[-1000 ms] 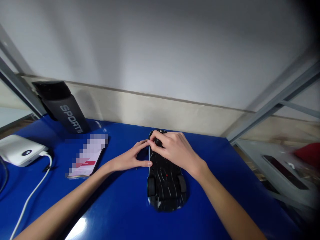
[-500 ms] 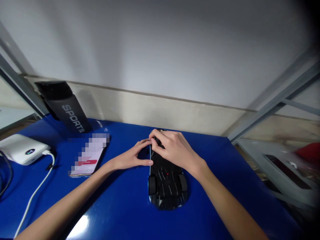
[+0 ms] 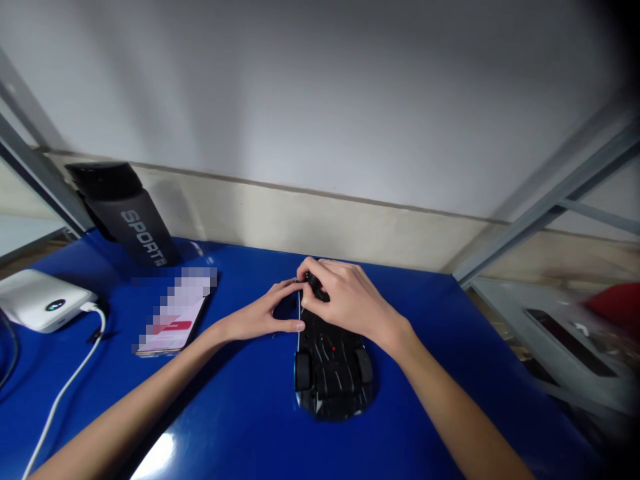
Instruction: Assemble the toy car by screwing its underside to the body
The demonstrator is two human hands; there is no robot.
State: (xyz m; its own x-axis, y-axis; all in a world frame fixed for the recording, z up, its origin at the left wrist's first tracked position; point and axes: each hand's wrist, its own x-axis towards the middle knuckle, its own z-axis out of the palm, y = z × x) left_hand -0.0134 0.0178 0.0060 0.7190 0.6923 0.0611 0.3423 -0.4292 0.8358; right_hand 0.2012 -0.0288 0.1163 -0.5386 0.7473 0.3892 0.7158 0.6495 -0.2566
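Note:
A black toy car (image 3: 333,377) lies upside down on the blue table, its dark underside and rear wheels facing up. Against the car's left edge rest the thumb and fingertips of my left hand (image 3: 263,315), steadying it with a gap between thumb and index finger. My right hand (image 3: 350,293) reaches over the far end, with thumb and fingers curled around a black wheel (image 3: 313,281) at the far left corner. The palm and knuckles of that hand cover the car's far right part.
A phone (image 3: 177,313) lies left of my left hand. Behind it stands a dark bottle (image 3: 145,227) marked SPORT. A white device (image 3: 45,300) with a white cable (image 3: 63,393) sits at the left. The wall (image 3: 330,220) runs along the table's far edge; a metal frame rises at the right.
My right fingers have shifted slightly at the far left wheel, so more of it shows between them. The left hand stays against the car's side. The whole view has moved a little.

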